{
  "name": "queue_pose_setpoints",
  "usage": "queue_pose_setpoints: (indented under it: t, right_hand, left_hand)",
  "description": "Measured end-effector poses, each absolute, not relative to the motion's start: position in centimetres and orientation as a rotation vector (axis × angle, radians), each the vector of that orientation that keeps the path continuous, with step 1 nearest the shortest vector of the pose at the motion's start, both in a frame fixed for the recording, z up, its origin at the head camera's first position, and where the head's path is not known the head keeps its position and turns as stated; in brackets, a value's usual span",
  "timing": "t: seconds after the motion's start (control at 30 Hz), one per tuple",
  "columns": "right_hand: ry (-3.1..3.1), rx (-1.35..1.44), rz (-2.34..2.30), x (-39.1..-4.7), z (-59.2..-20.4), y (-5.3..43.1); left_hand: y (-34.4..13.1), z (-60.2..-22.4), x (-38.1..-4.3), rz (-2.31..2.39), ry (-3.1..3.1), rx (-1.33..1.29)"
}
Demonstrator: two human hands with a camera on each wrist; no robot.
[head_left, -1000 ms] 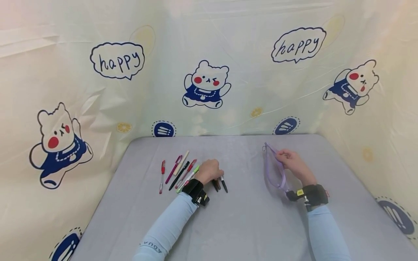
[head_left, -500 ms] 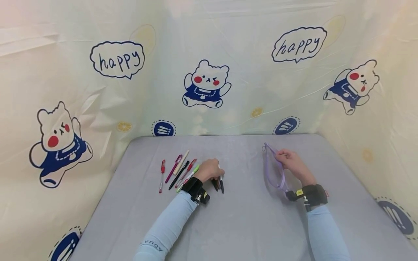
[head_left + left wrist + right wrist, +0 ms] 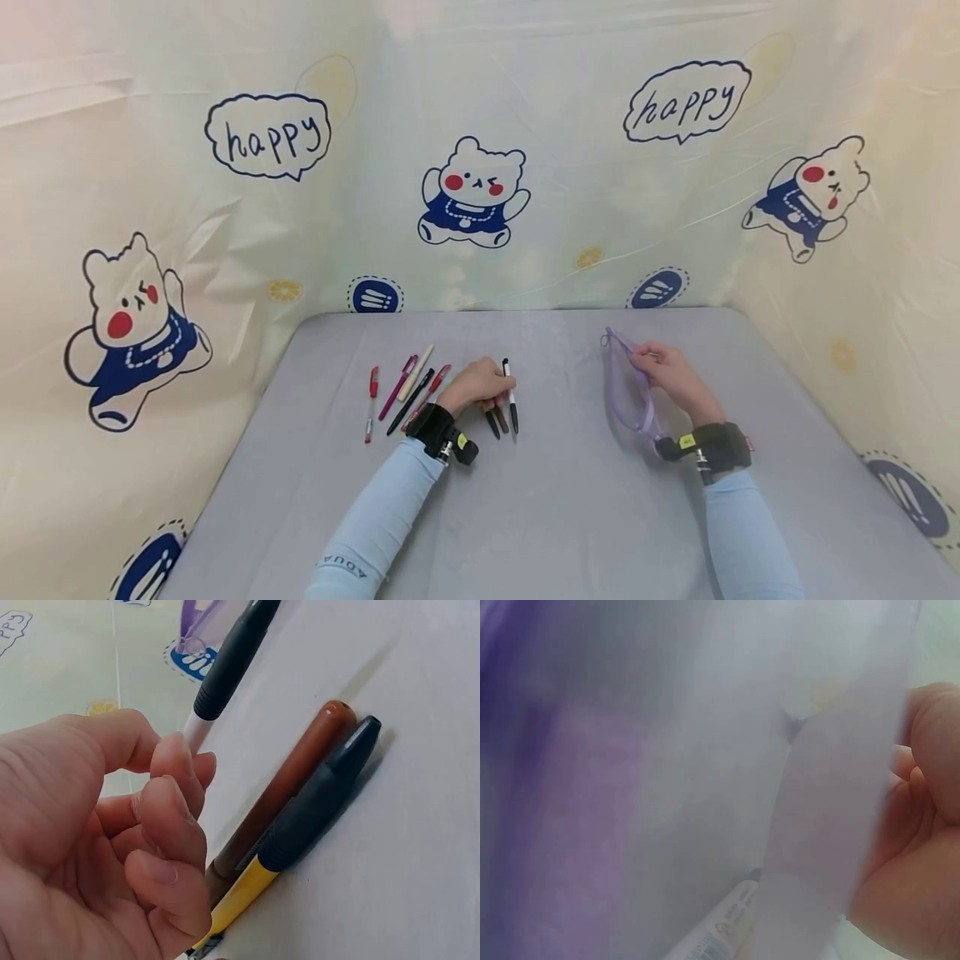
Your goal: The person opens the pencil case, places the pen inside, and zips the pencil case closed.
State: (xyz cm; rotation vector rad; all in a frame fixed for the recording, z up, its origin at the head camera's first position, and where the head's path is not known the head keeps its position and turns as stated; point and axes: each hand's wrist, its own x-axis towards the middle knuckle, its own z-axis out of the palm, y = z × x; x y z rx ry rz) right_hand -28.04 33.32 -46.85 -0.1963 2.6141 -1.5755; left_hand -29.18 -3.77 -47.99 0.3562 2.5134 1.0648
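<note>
My left hand point(image 3: 480, 382) pinches a white pen with black ends point(image 3: 513, 408) between thumb and fingertips, tilted steeply. In the left wrist view, that pen's dark end point(image 3: 232, 664) points up beyond the fingertips. Below the fingers lie a brown pen point(image 3: 300, 765) and a yellow pen with a dark cap point(image 3: 319, 799), side by side. On the right, my right hand point(image 3: 678, 382) grips the edge of a see-through pouch with purple trim point(image 3: 647, 404). Through its film, the right wrist view shows a white pen with a barcode point(image 3: 724, 926).
Several pens lie left of my left hand, among them a red-capped pen point(image 3: 372, 404), a purple pen point(image 3: 397, 389), a cream pen point(image 3: 416, 375) and a black pen point(image 3: 409, 402). The grey table point(image 3: 570, 500) ends at a printed curtain point(image 3: 555, 167) behind.
The white pen has swung more upright in my left hand, and its upper black end now shows. My left hand has shifted slightly; the green pen is now hidden. The right hand stays put.
</note>
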Motion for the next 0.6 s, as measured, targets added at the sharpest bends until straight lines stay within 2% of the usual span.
queue_pose_setpoints:
  t: [0.23,0.6]
  right_hand:
    - [2.614,-0.229,-1.534,-26.7,-44.7,32.3]
    - [2.642,-0.256,-1.508,-27.6,-46.6,33.1]
  left_hand:
    - [-3.4,-47.8,-29.1,1.095,2.502,0.309]
    - [-1.7,-47.3,-28.6,1.175,2.437,0.324]
